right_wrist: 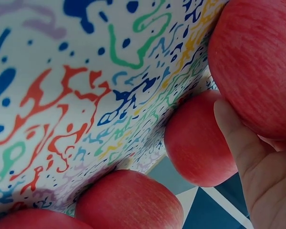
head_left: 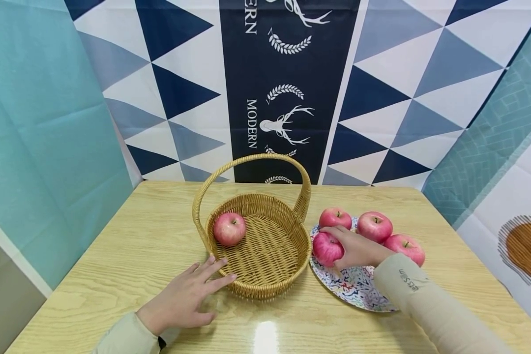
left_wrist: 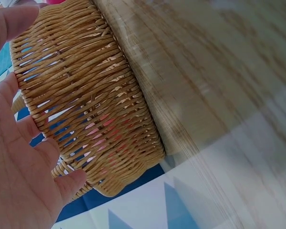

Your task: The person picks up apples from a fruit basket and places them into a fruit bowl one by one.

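Note:
A round wicker basket (head_left: 299, 268) with a tall arched handle stands mid-table, one red apple (head_left: 230, 229) inside at its left. My left hand (head_left: 187, 295) lies at the basket's near-left rim, fingers spread and fairly straight; in the left wrist view its fingertips reach the woven wall (left_wrist: 86, 95). On the right, my right hand (head_left: 358, 247) grips a red apple (head_left: 328, 249) at the left side of a patterned plate (head_left: 363, 295), fingers over the top and thumb low. The right wrist view shows this apple (right_wrist: 262, 62) close up, partly above the plate surface.
Three more apples sit at the plate's back and right: a rear one (head_left: 335, 218), a middle one (head_left: 374, 226) and a right one (head_left: 405, 247). The basket handle (head_left: 265, 156) arches high over the basket. A patterned cloth wall (head_left: 181, 98) rises behind the wooden table (head_left: 128, 246).

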Available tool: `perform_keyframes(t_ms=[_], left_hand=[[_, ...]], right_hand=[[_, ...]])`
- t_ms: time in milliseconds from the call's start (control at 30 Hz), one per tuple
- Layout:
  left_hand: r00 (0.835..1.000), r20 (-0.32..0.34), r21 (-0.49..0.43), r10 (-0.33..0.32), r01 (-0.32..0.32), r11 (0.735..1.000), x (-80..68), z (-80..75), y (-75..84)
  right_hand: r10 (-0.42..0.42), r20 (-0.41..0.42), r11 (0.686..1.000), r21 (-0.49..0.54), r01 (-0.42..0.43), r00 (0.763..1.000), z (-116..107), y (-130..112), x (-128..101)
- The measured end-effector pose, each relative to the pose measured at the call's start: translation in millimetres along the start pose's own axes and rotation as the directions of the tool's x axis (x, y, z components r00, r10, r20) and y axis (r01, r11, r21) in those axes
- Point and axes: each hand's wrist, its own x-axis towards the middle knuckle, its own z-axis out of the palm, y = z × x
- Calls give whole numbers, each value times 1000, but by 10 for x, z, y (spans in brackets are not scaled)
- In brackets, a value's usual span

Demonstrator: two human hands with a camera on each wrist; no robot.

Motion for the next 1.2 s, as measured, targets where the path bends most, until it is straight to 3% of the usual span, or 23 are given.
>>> perform_keyframes(t_ms=[233,767,1200], left_hand=[[1000,-3,0,-1,1,1000,0,9,5],[1000,6,-6,-6,6,1000,7,9,3],[1000,27,-5,-15,15,1000,16,-14,1]], right_hand=[[-13,7,1000,-1,13,1000,-9,10,-9],[28,-44,994,-104,-32,999,-2,-17,-32],[-28,-234,991,-133,-3,972,-98,-6,-6]])
